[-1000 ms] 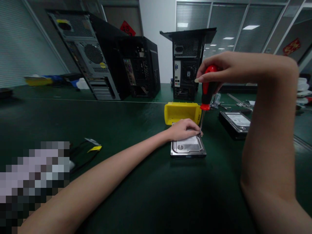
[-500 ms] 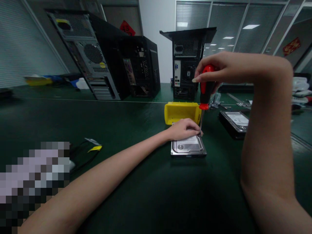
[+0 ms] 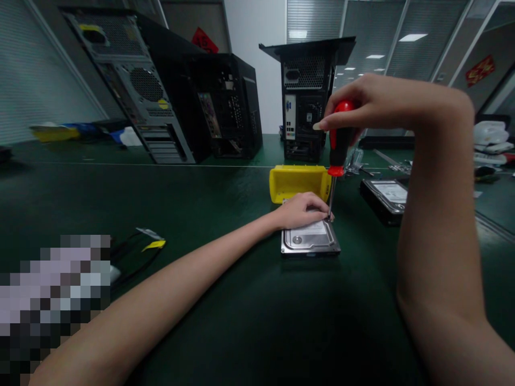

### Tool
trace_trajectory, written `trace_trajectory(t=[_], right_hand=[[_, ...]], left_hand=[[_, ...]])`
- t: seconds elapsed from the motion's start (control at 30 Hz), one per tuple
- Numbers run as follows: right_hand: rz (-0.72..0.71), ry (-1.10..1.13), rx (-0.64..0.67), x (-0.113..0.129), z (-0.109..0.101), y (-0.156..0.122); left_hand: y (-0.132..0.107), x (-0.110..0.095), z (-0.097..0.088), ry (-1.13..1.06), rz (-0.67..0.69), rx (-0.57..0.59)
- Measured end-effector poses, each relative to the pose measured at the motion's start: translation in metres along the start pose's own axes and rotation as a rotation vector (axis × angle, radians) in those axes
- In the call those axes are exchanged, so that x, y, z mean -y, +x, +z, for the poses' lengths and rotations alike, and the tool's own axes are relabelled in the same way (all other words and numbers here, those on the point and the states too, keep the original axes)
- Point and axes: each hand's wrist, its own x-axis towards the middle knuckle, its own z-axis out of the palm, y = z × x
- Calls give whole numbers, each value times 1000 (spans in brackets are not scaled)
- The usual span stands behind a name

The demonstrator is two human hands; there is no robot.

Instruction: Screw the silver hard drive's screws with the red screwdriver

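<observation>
A silver hard drive [image 3: 314, 241] with a white label lies flat on the green table. My left hand [image 3: 301, 210] rests over its far part and holds it there, fingers bent toward the far right corner. From above, my right hand [image 3: 354, 110] grips the red-and-black handle of a screwdriver [image 3: 337, 153]. Its shaft stands nearly upright, with the tip down at that corner beside my left fingertips. Any screw under the tip is hidden. Just behind the drive is a yellow plastic bin [image 3: 300, 182], tipped so that its mouth faces me.
A second hard drive [image 3: 386, 198] lies to the right, partly behind my right forearm. Three computer cases stand at the back, one a tall tower [image 3: 148, 86]. Cables with a yellow tag [image 3: 155, 245] lie at left. Small metal parts [image 3: 398, 167] and clear plastic bags are scattered at back right.
The whole view has shifted slightly. Both hands keep their places on the hard drive and the screwdriver, and the screwdriver tip remains at the same corner.
</observation>
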Motion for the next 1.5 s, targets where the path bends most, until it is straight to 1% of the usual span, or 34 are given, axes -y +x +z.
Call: trace_trajectory(t=[0.13,0.27,0.33,0.43,0.53,0.6,0.8,1.1,1.27,1.5], right_hand=[[39,-20,-1,2,0,-3],[61,-27,-31,4,1,-6],[72,-6,7,4,0,-7],[18,20,55,1,-1,-9],[-84,49,43,-1,-1,-12],[-103,54,38,-1,1,-13],[-87,48,23,3,2,-10],[-62,-30,-3,-1,1,-10],[-54,-30,12,0,0,-9],[-48,-8,34,-2,-1,-8]], left_hand=[[0,0,1,4,1,-10],[0,0,1,23,-27,-21],[1,0,1,29,-29,-20],[1,0,1,37,-13,-8],[1,2,2,46,0,1],[2,3,2,55,1,-2],[1,1,2,77,4,-6],[1,0,1,74,8,4],[1,2,2,72,13,-12],[1,3,2,50,22,3]])
